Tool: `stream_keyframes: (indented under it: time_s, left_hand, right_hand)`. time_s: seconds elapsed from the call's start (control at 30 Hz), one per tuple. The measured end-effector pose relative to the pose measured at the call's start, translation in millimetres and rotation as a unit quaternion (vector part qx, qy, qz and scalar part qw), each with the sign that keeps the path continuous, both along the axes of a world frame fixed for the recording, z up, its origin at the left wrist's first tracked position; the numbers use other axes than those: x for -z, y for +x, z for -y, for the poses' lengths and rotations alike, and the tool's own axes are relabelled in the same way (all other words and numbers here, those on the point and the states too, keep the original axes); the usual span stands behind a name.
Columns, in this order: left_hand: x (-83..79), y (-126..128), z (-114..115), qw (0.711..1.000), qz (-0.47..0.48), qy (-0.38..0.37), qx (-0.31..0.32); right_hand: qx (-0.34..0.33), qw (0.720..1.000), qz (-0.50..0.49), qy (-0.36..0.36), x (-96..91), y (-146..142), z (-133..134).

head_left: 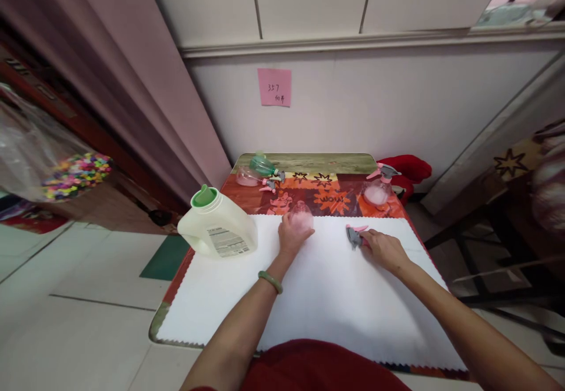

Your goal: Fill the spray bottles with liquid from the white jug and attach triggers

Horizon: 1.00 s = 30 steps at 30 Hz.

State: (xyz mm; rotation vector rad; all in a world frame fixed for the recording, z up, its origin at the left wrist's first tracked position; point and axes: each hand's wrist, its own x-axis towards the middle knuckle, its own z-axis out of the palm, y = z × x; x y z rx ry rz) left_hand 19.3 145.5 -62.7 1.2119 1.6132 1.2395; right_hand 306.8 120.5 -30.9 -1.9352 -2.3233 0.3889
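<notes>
A clear pink spray bottle (pixel 302 219) without its top stands on the white cloth (pixel 326 297), with pale liquid inside. Around its lower side my left hand (pixel 293 235) is closed. To the right, my right hand (pixel 385 248) grips a grey and pink spray nozzle (pixel 354 237) that lies low over the cloth. At the cloth's left side stands a large cream jug (pixel 233 232) with a green spout in its uncapped mouth. Another pink spray bottle (pixel 376 192), fitted with its nozzle and holding pale liquid, stands at the table's back right.
At the back left of the table lie a green spray bottle (pixel 263 165) and a clear pink bottle (pixel 248 176), with another spray nozzle (pixel 269 185) nearby. A red item (pixel 410 168) sits behind the table's right corner. A pink note (pixel 274 87) is stuck to the wall.
</notes>
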Motion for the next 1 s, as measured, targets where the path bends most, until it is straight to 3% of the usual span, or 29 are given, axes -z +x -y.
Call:
stream_keyframes:
  time_s: [0.07, 0.1, 0.13, 0.17, 0.23, 0.3, 0.33, 0.4, 0.5, 0.7, 0.77, 0.87, 1.0]
  left_hand:
    - [-10.3, -2.4, 6.4, 0.999, 0.034, 0.007, 0.005]
    - [-16.2, -4.1, 10.7, 0.999, 0.052, 0.013, 0.01]
    - [-22.4, -5.7, 15.5, 0.997, 0.071, 0.018, 0.018]
    - [-28.9, -7.2, 20.7, 0.995, 0.092, 0.023, 0.029]
    - [-42.2, -9.5, 32.4, 0.989, 0.135, 0.028, 0.055]
    - [-55.5, -11.4, 45.2, 0.981, 0.173, 0.031, 0.083]
    - [-61.7, -12.6, 51.6, 0.977, 0.189, 0.032, 0.095]
    - [-73.0, -15.7, 63.6, 0.97, 0.212, 0.037, 0.115]
    - [-84.8, -23.1, 75.8, 0.963, 0.225, 0.049, 0.141]
    - [-96.5, -37.2, 82.5, 0.962, 0.213, 0.072, 0.152]
    - [-100.0, -38.7, 83.5, 0.96, 0.221, 0.075, 0.157]
    - [-103.5, -37.8, 84.5, 0.951, 0.253, 0.074, 0.159]
    - [-102.6, -32.4, 84.6, 0.923, 0.37, 0.047, 0.096]
  right_hand:
    - [0.013, 0.998, -0.061, 0.024, -19.0, -1.0, -9.3]
    - [0.02, 0.992, -0.122, 0.038, -33.0, -3.2, -14.7]
    - [0.031, 0.968, -0.242, 0.055, -50.0, -7.0, -20.3]
    - [0.045, 0.919, -0.387, 0.068, -69.3, -12.4, -26.0]
    - [0.048, 0.779, -0.621, 0.064, -111.5, -27.7, -36.6]
    - [0.037, 0.657, -0.751, 0.063, -151.7, -47.6, -45.1]
    - [0.032, 0.612, -0.788, 0.067, -168.7, -58.4, -48.3]
    - [0.011, 0.558, -0.827, 0.064, -193.8, -79.7, -52.5]
    - [-0.019, 0.542, -0.839, 0.05, -210.7, -106.2, -54.7]
    - [-0.052, 0.593, -0.804, 0.012, -211.1, -126.8, -52.6]
    - [-0.053, 0.597, -0.801, 0.002, -208.7, -128.1, -50.5]
    - [-0.057, 0.596, -0.801, -0.015, -198.4, -133.0, -43.6]
    - [-0.059, 0.624, -0.774, -0.091, -166.3, -149.6, -29.1]
